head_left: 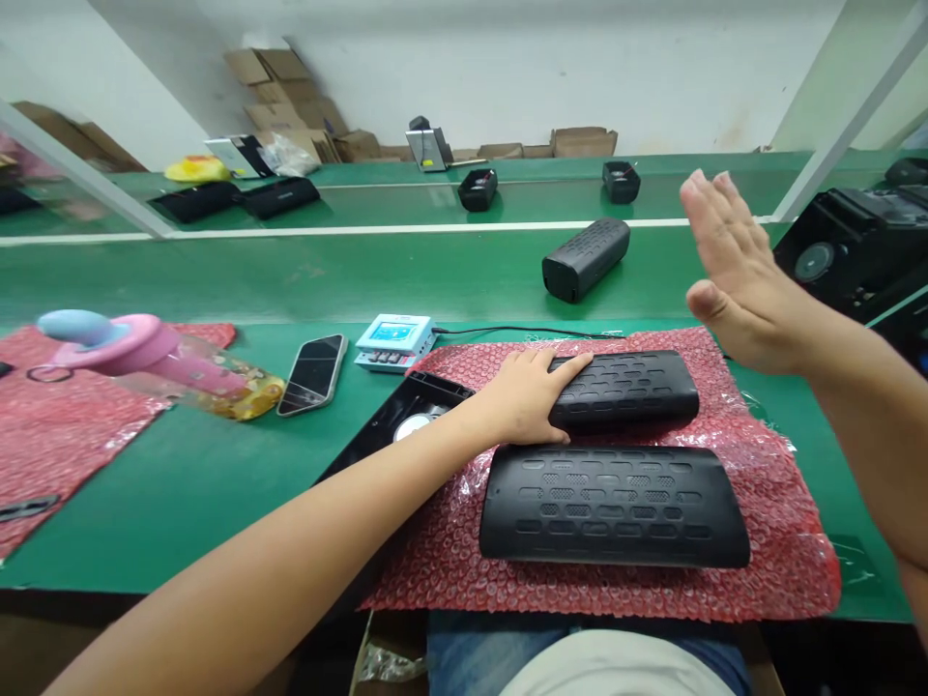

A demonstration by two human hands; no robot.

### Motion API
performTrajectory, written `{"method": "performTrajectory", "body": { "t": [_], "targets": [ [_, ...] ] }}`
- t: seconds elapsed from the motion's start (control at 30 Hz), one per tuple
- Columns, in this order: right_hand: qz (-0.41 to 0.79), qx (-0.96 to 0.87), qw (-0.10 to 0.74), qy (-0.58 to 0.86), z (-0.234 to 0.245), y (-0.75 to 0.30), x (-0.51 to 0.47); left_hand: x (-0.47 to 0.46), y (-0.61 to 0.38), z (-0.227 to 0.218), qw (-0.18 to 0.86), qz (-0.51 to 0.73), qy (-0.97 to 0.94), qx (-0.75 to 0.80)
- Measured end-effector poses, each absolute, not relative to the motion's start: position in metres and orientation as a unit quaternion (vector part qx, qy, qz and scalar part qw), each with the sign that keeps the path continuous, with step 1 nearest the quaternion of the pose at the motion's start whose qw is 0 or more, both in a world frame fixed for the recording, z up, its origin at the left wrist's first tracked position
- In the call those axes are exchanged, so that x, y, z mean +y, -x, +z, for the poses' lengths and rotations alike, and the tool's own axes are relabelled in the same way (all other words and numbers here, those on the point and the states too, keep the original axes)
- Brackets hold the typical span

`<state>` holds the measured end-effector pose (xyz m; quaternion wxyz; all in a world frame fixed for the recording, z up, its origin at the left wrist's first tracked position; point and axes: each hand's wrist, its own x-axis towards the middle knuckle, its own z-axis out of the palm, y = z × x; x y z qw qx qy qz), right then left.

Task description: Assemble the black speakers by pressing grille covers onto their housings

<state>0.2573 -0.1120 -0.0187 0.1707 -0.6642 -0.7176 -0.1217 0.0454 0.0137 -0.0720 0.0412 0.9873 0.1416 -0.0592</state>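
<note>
My left hand (pixel 526 396) grips the left end of a black perforated speaker shell (pixel 630 387) that lies on a sheet of red bubble wrap (pixel 768 541). A second, larger black speaker shell (pixel 613 503) lies in front of it on the same sheet. My right hand (pixel 732 275) is raised above the belt at the right, flat and open, holding nothing. A third black speaker (pixel 586 256) lies further out on the green conveyor belt (pixel 290 280), left of my right hand.
A black tray part (pixel 406 411) lies left of the wrap. A phone (pixel 314 373), a small tester box (pixel 395 341) and a pink bottle (pixel 166 362) sit on the bench. Black machine housing (pixel 855 246) stands right. Small black parts and cardboard boxes line the far side.
</note>
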Motion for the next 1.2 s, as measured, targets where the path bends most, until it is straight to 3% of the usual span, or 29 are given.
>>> {"method": "performTrajectory", "body": {
  "t": [0.13,0.23,0.4,0.53,0.7,1.2],
  "targets": [
    [-0.027,-0.747,0.072,0.660,-0.067,-0.239,-0.098,0.011,-0.044,-0.073,0.041,-0.057,-0.988,0.138],
    [-0.023,-0.767,0.068,0.638,-0.092,-0.238,-0.097,0.015,-0.047,-0.072,0.048,-0.069,-0.987,0.135],
    [-0.063,-0.799,0.096,0.590,-0.078,-0.239,-0.112,0.041,-0.060,-0.066,0.125,-0.107,-0.980,0.109],
    [-0.006,-0.763,0.092,0.640,-0.077,-0.236,-0.114,0.063,-0.076,-0.058,0.167,-0.167,-0.964,0.121],
    [0.047,-0.706,0.110,0.698,-0.079,-0.240,-0.093,0.064,-0.090,-0.048,0.140,-0.209,-0.956,0.151],
    [0.077,-0.666,0.119,0.733,-0.070,-0.239,-0.076,0.058,-0.098,-0.054,0.141,-0.147,-0.966,0.157]
  ]
}}
